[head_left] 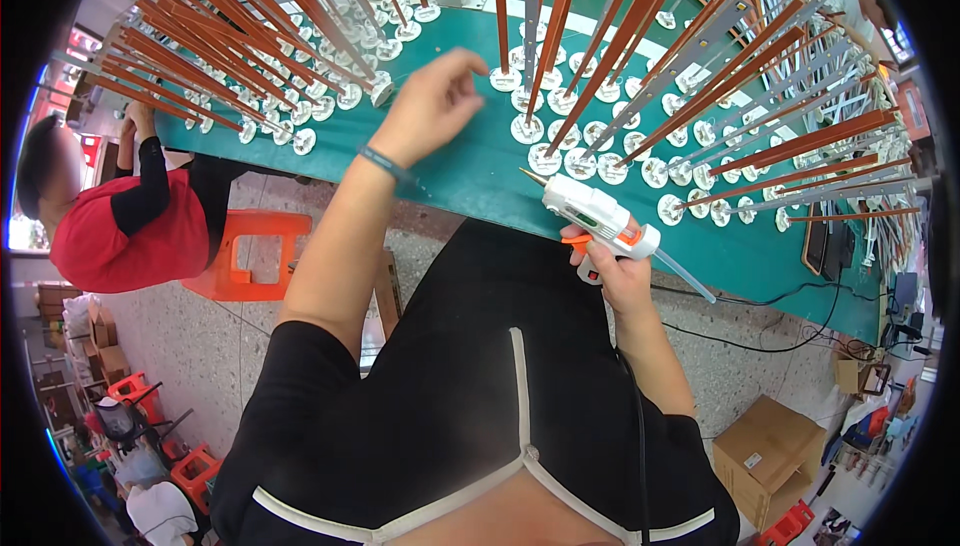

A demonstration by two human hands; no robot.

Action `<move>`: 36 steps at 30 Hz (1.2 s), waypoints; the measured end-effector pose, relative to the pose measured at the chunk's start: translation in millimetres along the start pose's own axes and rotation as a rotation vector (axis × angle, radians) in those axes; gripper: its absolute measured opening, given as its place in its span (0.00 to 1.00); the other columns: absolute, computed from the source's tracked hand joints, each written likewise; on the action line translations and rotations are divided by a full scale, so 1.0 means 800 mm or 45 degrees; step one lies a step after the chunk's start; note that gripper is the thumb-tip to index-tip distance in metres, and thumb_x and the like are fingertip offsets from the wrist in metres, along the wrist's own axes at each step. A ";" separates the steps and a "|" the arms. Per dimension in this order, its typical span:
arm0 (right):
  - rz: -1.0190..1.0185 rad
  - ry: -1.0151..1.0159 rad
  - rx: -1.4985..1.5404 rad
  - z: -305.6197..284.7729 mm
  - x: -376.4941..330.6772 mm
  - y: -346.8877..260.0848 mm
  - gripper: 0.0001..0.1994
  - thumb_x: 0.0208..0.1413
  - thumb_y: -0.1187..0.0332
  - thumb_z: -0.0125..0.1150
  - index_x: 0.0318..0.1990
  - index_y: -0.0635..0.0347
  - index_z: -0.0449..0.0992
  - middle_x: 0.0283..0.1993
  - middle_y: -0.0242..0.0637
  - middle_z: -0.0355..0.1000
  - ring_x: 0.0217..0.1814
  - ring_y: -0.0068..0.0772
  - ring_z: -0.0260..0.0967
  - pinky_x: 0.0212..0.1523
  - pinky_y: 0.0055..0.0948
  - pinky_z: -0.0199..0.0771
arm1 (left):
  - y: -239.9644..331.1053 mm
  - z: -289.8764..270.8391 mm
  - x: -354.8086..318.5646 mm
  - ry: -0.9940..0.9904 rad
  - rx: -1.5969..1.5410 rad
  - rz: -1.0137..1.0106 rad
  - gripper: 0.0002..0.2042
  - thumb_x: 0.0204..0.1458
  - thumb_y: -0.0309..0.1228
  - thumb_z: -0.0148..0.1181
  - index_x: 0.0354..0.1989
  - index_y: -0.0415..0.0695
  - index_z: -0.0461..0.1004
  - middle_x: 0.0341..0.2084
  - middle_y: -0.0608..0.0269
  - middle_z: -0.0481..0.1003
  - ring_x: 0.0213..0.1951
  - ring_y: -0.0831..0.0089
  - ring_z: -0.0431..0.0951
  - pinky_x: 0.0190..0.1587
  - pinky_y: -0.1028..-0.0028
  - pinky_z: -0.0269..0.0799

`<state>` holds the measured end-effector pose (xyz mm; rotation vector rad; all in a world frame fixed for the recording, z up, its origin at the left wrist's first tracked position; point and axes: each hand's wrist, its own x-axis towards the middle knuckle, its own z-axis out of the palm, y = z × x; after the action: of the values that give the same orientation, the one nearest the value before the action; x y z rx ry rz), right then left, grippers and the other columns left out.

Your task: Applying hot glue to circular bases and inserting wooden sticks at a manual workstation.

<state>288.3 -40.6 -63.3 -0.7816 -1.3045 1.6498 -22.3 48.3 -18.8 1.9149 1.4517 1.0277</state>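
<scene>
My right hand (pixel 618 274) is wrapped around the handle of a white and orange hot glue gun (pixel 590 208). The gun's metal nozzle points up and left over the table, and a clear glue stick (pixel 690 276) sticks out of its back. My left hand (pixel 437 104), with a band on the wrist, hovers above the green table with loosely bent fingers apart and nothing between them. Just right of it stands a group of white round bases (pixel 527 128), from which brown strips (pixel 503 11) and grey strips with small square chips (pixel 690 66) rise.
More brown strips on white bases (pixel 303 141) fill the left side of the green table (pixel 460 181). A co-worker in red (pixel 140 231) sits by an orange stool (pixel 262 256) at left. Black cables (pixel 740 344) hang near the right edge; a cardboard box (pixel 768 451) stands on the floor.
</scene>
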 end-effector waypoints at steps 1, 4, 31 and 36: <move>0.001 -0.001 -0.001 -0.003 0.000 0.002 0.20 0.59 0.72 0.59 0.58 0.65 0.68 0.46 0.41 0.78 0.35 0.20 0.72 0.35 0.20 0.72 | 0.011 0.002 -0.011 0.001 -0.001 0.000 0.14 0.53 0.24 0.65 0.47 0.42 0.72 0.31 0.67 0.71 0.29 0.78 0.70 0.34 0.79 0.70; -0.047 -0.082 0.116 -0.013 -0.004 0.009 0.22 0.59 0.70 0.59 0.60 0.67 0.67 0.46 0.46 0.78 0.35 0.23 0.73 0.37 0.23 0.74 | 0.031 0.008 -0.042 -0.229 0.037 0.108 0.12 0.52 0.24 0.65 0.45 0.42 0.75 0.29 0.66 0.72 0.31 0.72 0.73 0.35 0.73 0.72; -0.094 -0.038 0.143 -0.016 -0.005 0.016 0.27 0.60 0.60 0.62 0.61 0.71 0.66 0.46 0.51 0.76 0.34 0.33 0.76 0.34 0.27 0.77 | -0.095 -0.081 -0.040 0.693 -1.024 -1.042 0.15 0.57 0.41 0.66 0.40 0.42 0.75 0.24 0.65 0.71 0.19 0.75 0.71 0.19 0.79 0.63; -0.083 -0.024 0.175 -0.016 -0.006 0.015 0.28 0.60 0.60 0.62 0.61 0.71 0.66 0.46 0.52 0.76 0.34 0.33 0.76 0.35 0.27 0.78 | -0.092 -0.071 -0.045 0.626 -1.221 -0.981 0.09 0.56 0.35 0.66 0.34 0.46 0.73 0.20 0.74 0.66 0.19 0.82 0.65 0.21 0.81 0.57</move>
<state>298.9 -40.3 -78.5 -0.6368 -1.2031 1.6787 -115.0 32.8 -52.1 0.3885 1.3499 1.4443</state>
